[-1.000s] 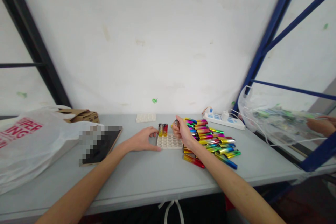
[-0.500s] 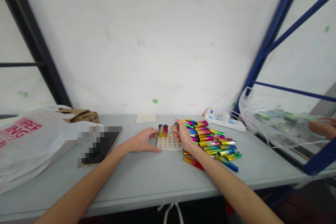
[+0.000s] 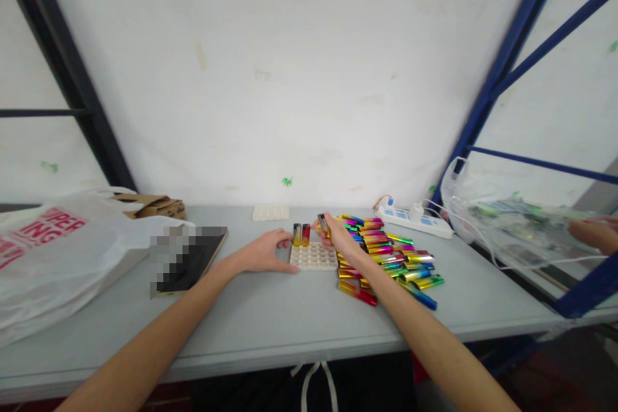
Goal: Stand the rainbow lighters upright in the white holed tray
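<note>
A white tray with rows of holes (image 3: 313, 257) lies on the table between my hands. Two lighters stand upright in its back left corner: a yellow-and-dark one (image 3: 297, 235) and a red one (image 3: 306, 235). My left hand (image 3: 264, 251) holds the tray's left end, thumb at the front corner and curled fingers at the back. Pinched in my right hand (image 3: 340, 238) is a lighter (image 3: 324, 225) with its metal top up, tilted slightly, above the tray's back right part. Right beside that hand lies a pile of shiny multicoloured lighters (image 3: 381, 261), partly hidden by my forearm.
A second white tray (image 3: 271, 212) lies by the wall. On the left are a plastic bag (image 3: 72, 257), cardboard (image 3: 161, 206) and a dark flat panel (image 3: 197, 257). A power strip (image 3: 415, 220) stands back right. Beyond the blue frame (image 3: 483, 90), another person's hand (image 3: 596, 232) touches a clear bag.
My right hand has turned, so the lighter in it now shows more plainly and stands more upright. My left hand stays at the tray. The view has shifted slightly.
</note>
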`<state>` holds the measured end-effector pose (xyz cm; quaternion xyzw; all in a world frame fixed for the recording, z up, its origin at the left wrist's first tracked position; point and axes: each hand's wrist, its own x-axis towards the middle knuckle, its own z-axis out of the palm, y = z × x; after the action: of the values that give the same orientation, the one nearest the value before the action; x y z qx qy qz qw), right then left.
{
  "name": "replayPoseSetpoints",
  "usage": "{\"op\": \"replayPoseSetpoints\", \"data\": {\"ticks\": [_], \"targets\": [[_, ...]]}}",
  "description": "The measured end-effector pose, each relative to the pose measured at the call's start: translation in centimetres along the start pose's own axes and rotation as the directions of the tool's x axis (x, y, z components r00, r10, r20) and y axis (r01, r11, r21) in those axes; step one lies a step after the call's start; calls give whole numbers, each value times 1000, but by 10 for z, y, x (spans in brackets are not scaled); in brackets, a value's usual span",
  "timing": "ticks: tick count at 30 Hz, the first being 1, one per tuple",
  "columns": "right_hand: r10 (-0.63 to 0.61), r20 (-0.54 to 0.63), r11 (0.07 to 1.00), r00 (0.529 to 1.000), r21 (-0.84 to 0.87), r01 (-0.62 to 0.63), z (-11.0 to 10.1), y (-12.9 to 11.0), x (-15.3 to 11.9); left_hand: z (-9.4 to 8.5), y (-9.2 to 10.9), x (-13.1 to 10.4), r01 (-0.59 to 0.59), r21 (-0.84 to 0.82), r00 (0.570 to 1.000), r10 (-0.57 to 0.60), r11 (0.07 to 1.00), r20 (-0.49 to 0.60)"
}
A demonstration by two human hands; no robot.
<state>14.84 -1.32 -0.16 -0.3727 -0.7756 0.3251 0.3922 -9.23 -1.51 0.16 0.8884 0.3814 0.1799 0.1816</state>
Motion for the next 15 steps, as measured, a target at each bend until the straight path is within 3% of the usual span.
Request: {"op": "replayPoseSetpoints", "data": {"ticks": [2,4,8,11,15], "targets": [[82,-77,996,994,45,-79,-5,0,-1,-1,1,0,4,-3,1000,-4,1000,4],[99,-82,993,992,68,-93,-9,0,-2,-1,2,0,6,-2,1000,-6,1000,2],[61,-81,993,995,104,-52,-11,1,-2,-1,2,1,5,7,1000,-5,1000,-1],[15,-159,991,987,134,7,-10,3,-1,-1,1,1,-1,12,1000,1,1000,0],[-37,-199,999,979,30,44,-9,12,-2,0,1,2,3,22,1000,-3,1000,7]]}}
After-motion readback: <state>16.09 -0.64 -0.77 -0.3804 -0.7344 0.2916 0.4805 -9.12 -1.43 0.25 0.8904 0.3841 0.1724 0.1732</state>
